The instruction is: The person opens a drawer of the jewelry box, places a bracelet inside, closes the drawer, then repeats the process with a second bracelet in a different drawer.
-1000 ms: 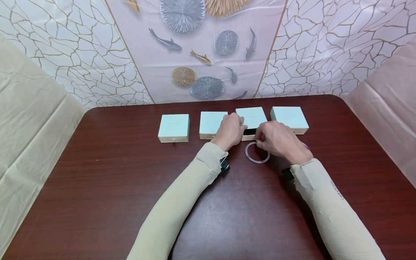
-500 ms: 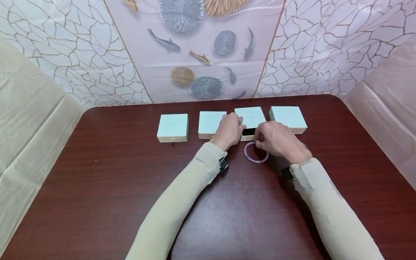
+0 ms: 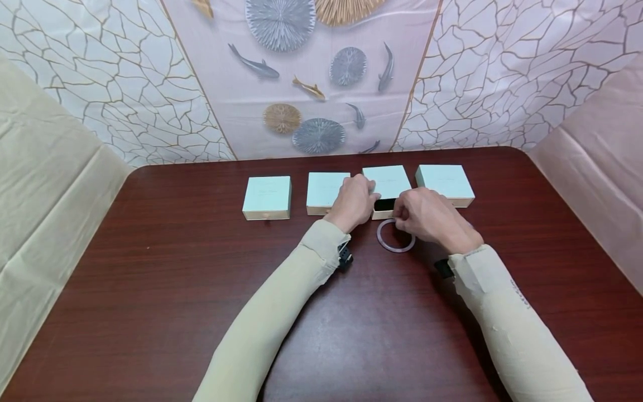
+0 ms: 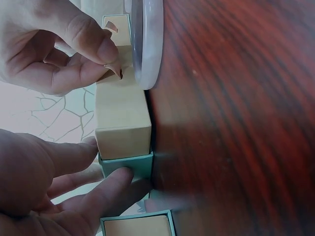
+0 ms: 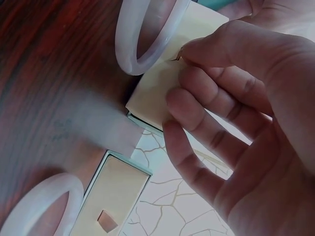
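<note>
Plainly, right grip [image 3: 431, 216] pinches a drawer tab [image 4: 116, 69] near a bangle [image 4: 153, 44]; left grip [image 3: 353, 202] holds the box [image 3: 387, 180].

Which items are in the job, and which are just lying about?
In the job:
partly open box, held by the left hand
its pull tab, pinched by the right hand
probably the bangle in front

Apparently lying about:
leftmost box
second-from-left box
rightmost box
other bangle

Glossy red-brown table [image 3: 150, 301], plain pale cloth [image 3: 40, 212] at both sides, patterned backdrop [image 3: 140, 72] behind (printed fish [image 3: 257, 67] mid-panel)
</note>
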`<act>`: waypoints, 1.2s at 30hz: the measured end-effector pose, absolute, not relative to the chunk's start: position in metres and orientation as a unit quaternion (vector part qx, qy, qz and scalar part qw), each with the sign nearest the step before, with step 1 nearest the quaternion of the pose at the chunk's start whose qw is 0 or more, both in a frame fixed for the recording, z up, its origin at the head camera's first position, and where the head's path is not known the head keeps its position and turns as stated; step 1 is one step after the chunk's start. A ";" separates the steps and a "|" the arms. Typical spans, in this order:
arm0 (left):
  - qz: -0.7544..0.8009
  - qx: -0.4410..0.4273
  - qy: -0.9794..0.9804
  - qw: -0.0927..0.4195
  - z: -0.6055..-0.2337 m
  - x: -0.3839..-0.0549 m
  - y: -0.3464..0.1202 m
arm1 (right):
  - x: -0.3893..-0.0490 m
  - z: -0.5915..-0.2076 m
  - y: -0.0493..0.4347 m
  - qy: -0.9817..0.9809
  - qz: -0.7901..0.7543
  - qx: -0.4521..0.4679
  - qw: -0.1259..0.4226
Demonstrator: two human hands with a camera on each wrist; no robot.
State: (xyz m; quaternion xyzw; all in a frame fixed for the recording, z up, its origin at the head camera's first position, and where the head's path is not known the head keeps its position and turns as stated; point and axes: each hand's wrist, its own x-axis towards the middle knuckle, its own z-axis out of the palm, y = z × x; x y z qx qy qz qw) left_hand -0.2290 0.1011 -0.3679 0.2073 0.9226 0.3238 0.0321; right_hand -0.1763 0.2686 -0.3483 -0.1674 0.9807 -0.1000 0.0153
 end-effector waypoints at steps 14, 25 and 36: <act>0.314 0.198 0.928 0.039 -0.368 -0.229 0.102 | -0.176 -0.348 0.269 0.981 -0.098 -0.168 0.022; 0.322 0.204 0.924 0.042 -0.367 -0.228 0.101 | -0.175 -0.347 0.268 0.980 -0.098 -0.169 0.023; 0.320 0.195 0.926 0.043 -0.367 -0.229 0.102 | -0.172 -0.345 0.268 0.980 -0.100 -0.168 0.035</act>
